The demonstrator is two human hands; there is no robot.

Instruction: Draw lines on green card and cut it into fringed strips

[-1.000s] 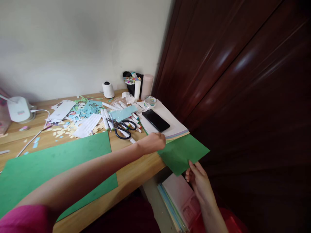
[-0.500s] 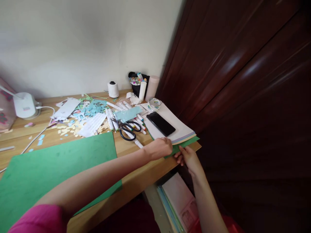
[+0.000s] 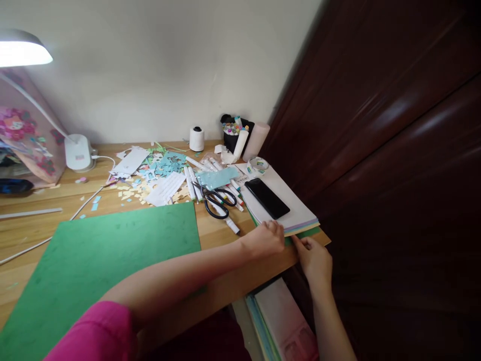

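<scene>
A stack of coloured paper (image 3: pixel 296 201) lies at the table's right corner, with a black phone (image 3: pixel 267 198) and a roll of tape (image 3: pixel 258 165) on its white top sheet. Green paper (image 3: pixel 310 232) shows at the bottom of the stack. My left hand (image 3: pixel 266 237) is closed at the stack's near left corner; what its fingers hold is hidden. My right hand (image 3: pixel 312 258) pinches at the near edge of the green paper, right of my left hand. A large green sheet (image 3: pixel 124 260) lies under my left forearm.
Black-handled scissors (image 3: pixel 221 203) and white markers lie left of the stack. Paper scraps (image 3: pixel 165 165) spread behind the green sheet. A thread spool (image 3: pixel 196 139), a black marker holder (image 3: pixel 235 138) and a lamp (image 3: pixel 24 47) stand behind. Below is an open drawer with papers (image 3: pixel 281 311).
The view has swung left, bringing the lamp in. The green paper under the stack sticks out less at the near edge, and my right hand has moved closer in to the stack.
</scene>
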